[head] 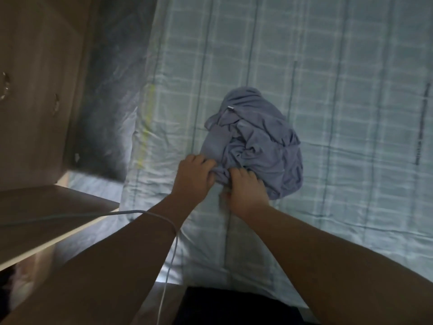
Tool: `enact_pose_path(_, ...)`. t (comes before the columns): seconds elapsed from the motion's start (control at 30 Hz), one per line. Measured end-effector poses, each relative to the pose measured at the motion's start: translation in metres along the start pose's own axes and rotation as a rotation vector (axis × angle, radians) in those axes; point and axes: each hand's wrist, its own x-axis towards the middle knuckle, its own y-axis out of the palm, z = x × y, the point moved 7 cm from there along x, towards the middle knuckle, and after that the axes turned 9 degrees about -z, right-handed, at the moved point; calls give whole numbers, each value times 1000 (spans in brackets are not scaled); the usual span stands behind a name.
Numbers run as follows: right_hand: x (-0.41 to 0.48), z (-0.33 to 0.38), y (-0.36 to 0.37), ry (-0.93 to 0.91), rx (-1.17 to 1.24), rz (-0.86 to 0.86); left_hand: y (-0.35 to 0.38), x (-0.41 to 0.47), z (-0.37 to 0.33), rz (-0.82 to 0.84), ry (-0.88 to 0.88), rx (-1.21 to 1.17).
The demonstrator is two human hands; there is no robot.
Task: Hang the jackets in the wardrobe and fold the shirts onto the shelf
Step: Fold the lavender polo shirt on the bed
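A crumpled blue-grey shirt (255, 141) lies in a heap on the bed's pale checked cover (339, 90). My left hand (193, 177) grips the near left edge of the heap with curled fingers. My right hand (244, 191) sits close beside it, its fingers curled into the cloth at the near edge. A small white tag shows near the top of the shirt. The brown wardrobe (39, 85) stands to the left with its doors closed.
A light wooden panel (51, 221) juts out at the lower left, close to my left forearm. A thin white cable (173, 238) runs across that forearm and hangs down. The bed's near edge is just in front of my body.
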Motion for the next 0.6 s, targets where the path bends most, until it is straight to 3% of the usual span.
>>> enact_pose_path(0.1, -4, -3, -10, 99, 142, -4, -18, 5, -20, -33, 39, -49)
enact_pose_path(0.23, -33, -2, -71, 158, 528, -147, -74, 10, -62, 53, 10, -373)
enact_pose_path(0.4, -91, -19, -176, 188, 671, -318, -176, 21, -120, -91, -132, -748)
enact_pose_path(0.6, -159, -41, -309, 128, 928, -459, -238, 42, -200, 19, -95, -834)
